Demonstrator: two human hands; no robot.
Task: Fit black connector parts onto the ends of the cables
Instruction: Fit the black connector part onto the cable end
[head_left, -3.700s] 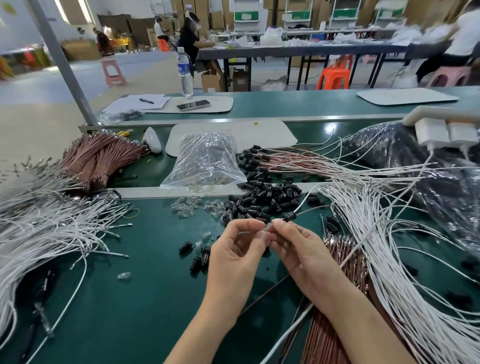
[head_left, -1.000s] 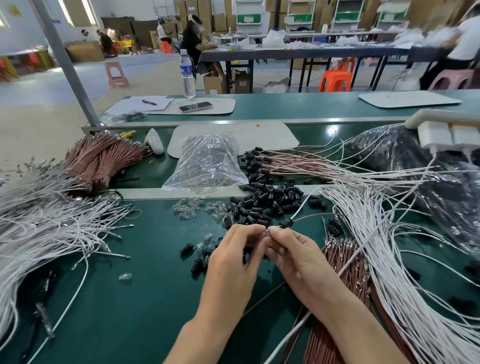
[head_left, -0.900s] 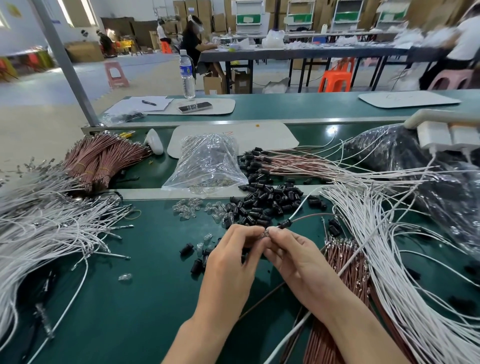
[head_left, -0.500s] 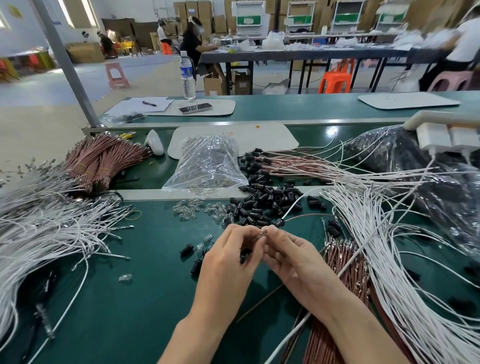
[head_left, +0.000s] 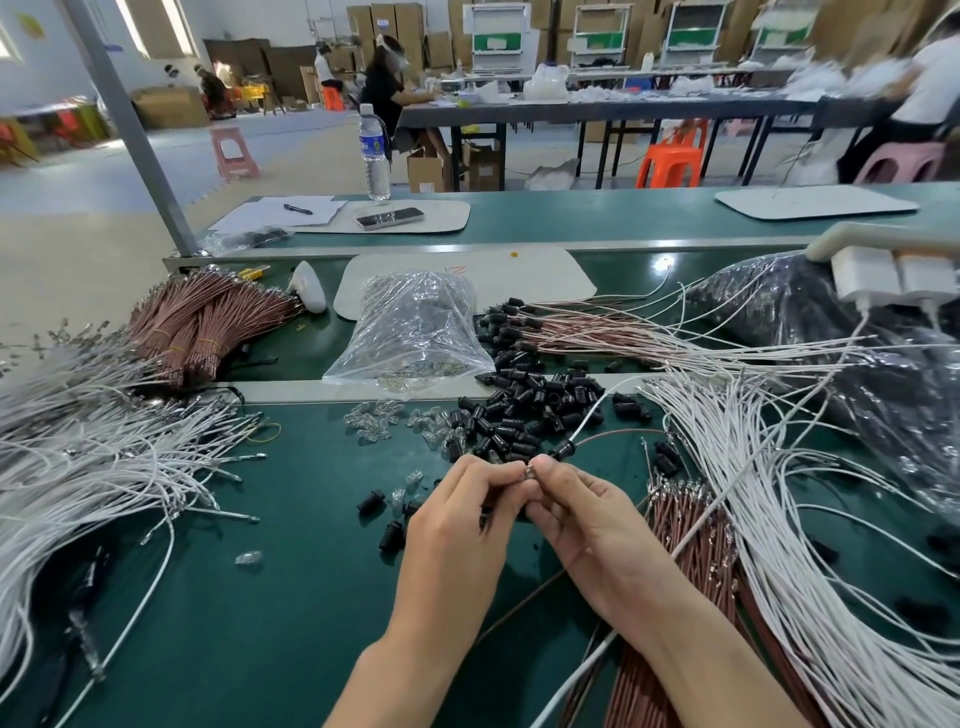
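Hands meet over the green bench (head_left: 260, 597), fingertip to fingertip. The left hand (head_left: 457, 525) and the right hand (head_left: 587, 519) each have a grip pinched tight on a tiny shiny metal tip (head_left: 529, 472) held between them. One black part (head_left: 563, 448) sits just behind the right fingertips, and a white cable (head_left: 592, 415) and a brown cable (head_left: 623, 432) lead away from it. It looks like the black part is already on the cable and this step is about getting the metal end ready to go inside it. How far the tip is in is too small to tell. The next move likely needs the tip lined up straight and the black part slid over it with a soft, even push, since such a thin tip could bend. A pile of loose black parts (head_left: 524, 410) lies just past the hands, close enough for the next pick. More white cables (head_left: 779, 493) spread to the right.
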